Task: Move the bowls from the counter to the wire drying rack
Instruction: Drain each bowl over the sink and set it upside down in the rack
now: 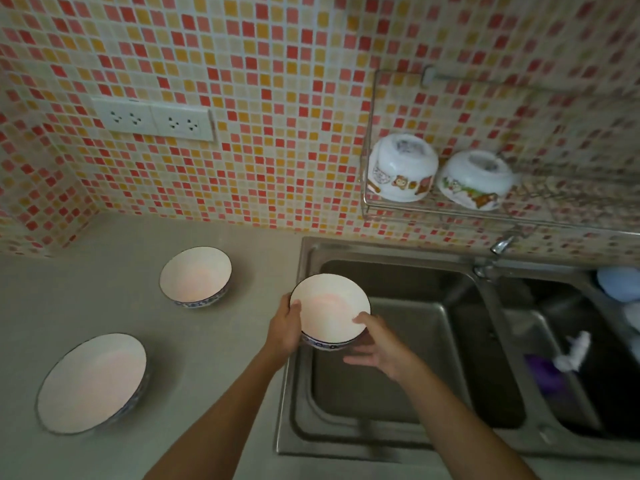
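Note:
A white bowl with a blue patterned rim (pixel 329 306) is held upright over the left edge of the sink, between both hands. My left hand (pixel 284 327) grips its left side, thumb over the rim. My right hand (pixel 377 344) touches its right side with the thumb on the rim and the fingers spread below. Two more bowls rest on the counter: a small bowl (pixel 195 277) further back and a wide bowl (pixel 91 382) at the near left. The wire drying rack (pixel 450 211) hangs on the tiled wall at the upper right.
Two white cartoon-printed bowls (pixel 401 166) (pixel 474 178) lie upside down at the rack's left end. A steel double sink (pixel 398 358) is below, with a tap (pixel 502 244) and cloths in the right basin. Wall sockets (pixel 152 119) are at the left.

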Available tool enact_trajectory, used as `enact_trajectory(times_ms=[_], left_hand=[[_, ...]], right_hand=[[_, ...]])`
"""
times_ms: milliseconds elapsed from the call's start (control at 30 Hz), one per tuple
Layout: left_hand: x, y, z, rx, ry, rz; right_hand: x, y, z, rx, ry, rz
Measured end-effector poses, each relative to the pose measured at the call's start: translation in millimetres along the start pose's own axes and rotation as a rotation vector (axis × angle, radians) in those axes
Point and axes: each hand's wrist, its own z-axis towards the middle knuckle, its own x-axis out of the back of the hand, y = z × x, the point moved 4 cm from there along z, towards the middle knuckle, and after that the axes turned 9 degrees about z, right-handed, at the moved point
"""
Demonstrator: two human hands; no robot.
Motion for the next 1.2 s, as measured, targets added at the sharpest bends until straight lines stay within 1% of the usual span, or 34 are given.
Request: enact_trajectory(times_ms=[33,67,100,200,367,467,567,633,767,867,1000,1100,1200], left_hand=[[-10,4,-7,0.0,-0.021,-0.008],[-20,8,-13,0.012,-0.04,-0.023],[-30,11,-19,0.027,-0.061,-0.038],[-53,21,-30,0.025,-0.104,-0.028],[-88,31,-36,-0.046,-0.145,0.015],[-102,32,-42,-0.13,-0.097,0.09],[-111,26,-49,-0.17,-0.017,0.127],[-118,16,-52,-0.182,0.018,0.208],[-127,-18,-61,-0.142,0.044,0.44],[-134,-51,-66,-0.14,0.007,0.673],[-144,-82,-78,-0.179,-0.087,0.966],[-149,-93,-86,-0.188,-0.104,1.115],[-150,-97,-91,-0.207,-0.084,1.182]], right_hand=[[10,1,-5,-0.058,-0.041,0.143],[21,1,-8,-0.093,-0.068,0.235],[32,2,-10,-0.105,-0.079,0.265],[58,1,-16,-0.099,-0.065,0.272],[92,-3,-26,-0.072,-0.067,0.298],[111,0,-27,-0.037,-0.03,0.292],[130,3,-28,-0.014,-0.001,0.279],[143,4,-29,-0.009,0.024,0.282],[167,9,-28,-0.022,0.037,0.317],[182,13,-23,-0.035,0.043,0.289],[201,15,-19,-0.05,0.075,0.324],[211,16,-16,-0.057,0.077,0.319],[220,20,-10,-0.042,0.104,0.324]])
